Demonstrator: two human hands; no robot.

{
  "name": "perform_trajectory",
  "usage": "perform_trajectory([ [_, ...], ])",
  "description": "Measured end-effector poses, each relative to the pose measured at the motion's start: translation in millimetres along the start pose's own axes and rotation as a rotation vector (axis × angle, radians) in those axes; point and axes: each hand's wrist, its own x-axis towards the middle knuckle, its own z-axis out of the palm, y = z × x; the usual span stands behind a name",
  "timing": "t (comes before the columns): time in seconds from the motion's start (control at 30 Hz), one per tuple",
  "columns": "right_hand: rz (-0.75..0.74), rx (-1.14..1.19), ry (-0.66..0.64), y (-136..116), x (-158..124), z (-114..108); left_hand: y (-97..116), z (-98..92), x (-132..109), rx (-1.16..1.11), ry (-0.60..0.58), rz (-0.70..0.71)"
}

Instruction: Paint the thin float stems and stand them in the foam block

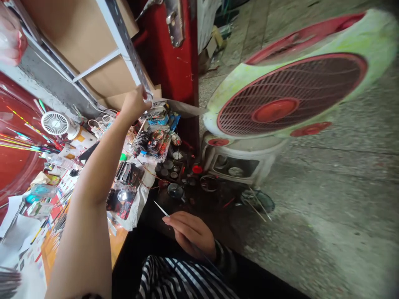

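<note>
My left hand (134,104) reaches up and grips the edge of a perforated metal shelf upright (127,41), and my bare forearm crosses the left of the view. My right hand (190,234), in a black-and-white striped sleeve (183,278), is shut on a thin white-handled paintbrush (162,209). Its tip points up and to the left, over a paint-smeared white cloth (134,218) on the table's edge. Paint-stained palettes (152,145) and crumpled paint tubes lie just beyond that hand.
Several round paint tins and lids (174,178) crowd a dark surface beside the cloth. A large red-and-green box fan (289,93) stands on a white stool (237,162) on the concrete floor. A red door (174,62), a small white fan (55,123) and colored brushes sit nearby.
</note>
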Motion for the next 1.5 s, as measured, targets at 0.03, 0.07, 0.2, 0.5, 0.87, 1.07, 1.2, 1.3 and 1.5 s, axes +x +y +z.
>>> perform_trajectory([
  [0.03,0.0,-0.001,0.002,1,-2,0,2,-15.5,-9,0.058,-0.036,0.004],
  [0.07,0.001,-0.006,0.003,1,-4,0,3,-32.1,-20,0.108,-0.055,0.004],
  [0.2,-0.005,-0.031,-0.032,4,-9,1,-17,-86.8,-86,0.251,-0.125,-0.049],
  [0.5,-0.044,-0.097,-0.088,0,-16,12,-106,-54.7,-197,0.332,-0.363,-0.289],
  [0.87,-0.076,-0.084,-0.203,-9,-17,21,-121,-12.3,-201,0.25,-0.454,-0.429],
  [1.07,-0.076,-0.046,-0.243,-17,-15,29,-95,-57.5,-244,0.056,-0.347,-0.434],
  [1.2,-0.105,0.012,-0.262,-22,-19,42,-75,-125.1,-343,0.163,-0.233,-0.467],
  [1.3,-0.12,0.049,-0.262,-25,-25,58,-70,-163.4,-452,0.371,-0.254,-0.524],
  [1.5,-0.195,0.165,-0.321,-34,-33,103,-62,-155.9,-627,0.543,-0.228,-0.88],
])
